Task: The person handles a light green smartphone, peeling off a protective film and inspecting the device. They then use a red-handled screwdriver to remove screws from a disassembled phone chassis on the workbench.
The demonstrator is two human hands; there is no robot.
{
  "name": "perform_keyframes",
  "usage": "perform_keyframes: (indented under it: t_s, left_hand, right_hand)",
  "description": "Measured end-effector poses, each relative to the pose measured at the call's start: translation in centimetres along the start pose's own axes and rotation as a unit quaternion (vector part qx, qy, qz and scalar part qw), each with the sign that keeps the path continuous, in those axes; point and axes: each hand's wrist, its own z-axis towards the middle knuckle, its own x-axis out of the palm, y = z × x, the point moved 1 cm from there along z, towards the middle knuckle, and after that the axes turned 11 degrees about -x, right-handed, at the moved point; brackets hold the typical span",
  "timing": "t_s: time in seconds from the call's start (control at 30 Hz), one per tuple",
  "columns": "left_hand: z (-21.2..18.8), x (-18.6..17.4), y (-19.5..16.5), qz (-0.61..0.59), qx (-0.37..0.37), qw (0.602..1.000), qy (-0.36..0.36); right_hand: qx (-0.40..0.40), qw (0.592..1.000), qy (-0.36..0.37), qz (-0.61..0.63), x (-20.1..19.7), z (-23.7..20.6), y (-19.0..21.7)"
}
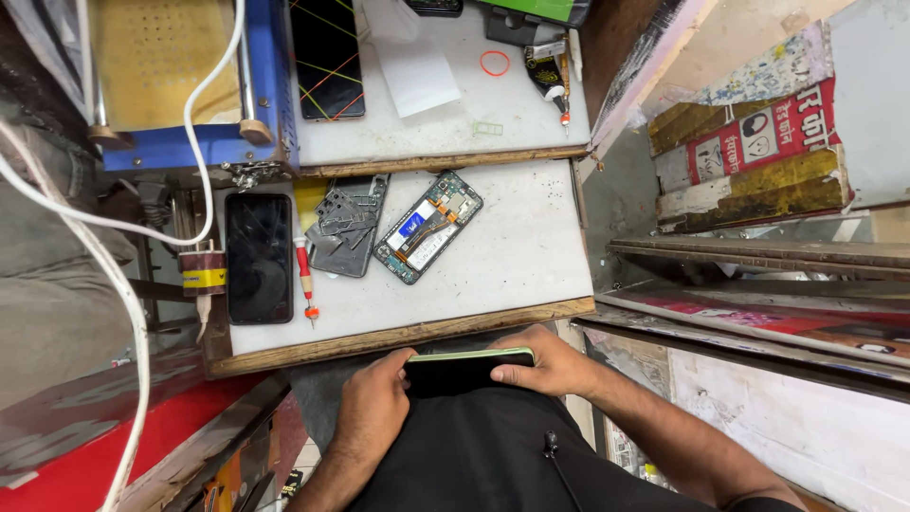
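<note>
phone [462, 372] lies crosswise between both grips | left hand [374, 410] clamps one end, right hand [547, 363] the other | tabletop [512, 256] just beyond

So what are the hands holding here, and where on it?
A phone with a green edge, held at its two short ends: left hand on the left end, right hand on the right, fingers over its top edge.

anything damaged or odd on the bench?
Yes. An opened phone lies askew on the white bench, its back off and its circuit board bare; the removed cover lies beside it. The phone screen on the upper shelf shows coloured crossing lines. Both hands, left hand and right hand, hold a green-edged phone.
</note>
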Motion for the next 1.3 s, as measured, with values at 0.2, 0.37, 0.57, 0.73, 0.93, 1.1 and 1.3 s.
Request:
perform_keyframes:
  t_s: [0.2,0.37,0.57,0.73,0.93,1.1,1.3]
  left_hand:
    - [0.3,0.0,-0.1,0.015,-0.016,1.0,0.016]
    - [0.6,0.5,-0.5,0.01,-0.033,0.999,0.033]
    - [-0.7,0.8,1.2,0.032,0.018,0.999,0.009]
    - [1.9,-0.1,1.6,0.082,0.084,0.993,-0.008]
    - [2.3,-0.6,1.6,0.168,0.103,0.978,0.061]
    - [2.5,-0.7,1.4,0.228,0.111,0.962,0.104]
    - [2.7,-1.0,0.7,0.242,0.154,0.952,0.111]
  right_hand:
    - [-0.01,0.999,0.031,-0.019,-1.0,0.7,0.0]
    - [-0.002,0.998,0.06,-0.024,-2.0,0.7,-0.6]
    - [-0.015,0.996,0.07,-0.045,-0.5,0.2,-0.8]
    - [0.005,0.995,0.09,-0.046,-1.5,2.7,-1.4]
    - [0.007,0.993,0.098,-0.063,-1.2,2.6,-1.8]
    - [0.021,0.993,0.105,-0.04,-1.1,2.5,-2.0]
    - [0.024,0.992,0.114,-0.038,-1.7,2.5,-1.2]
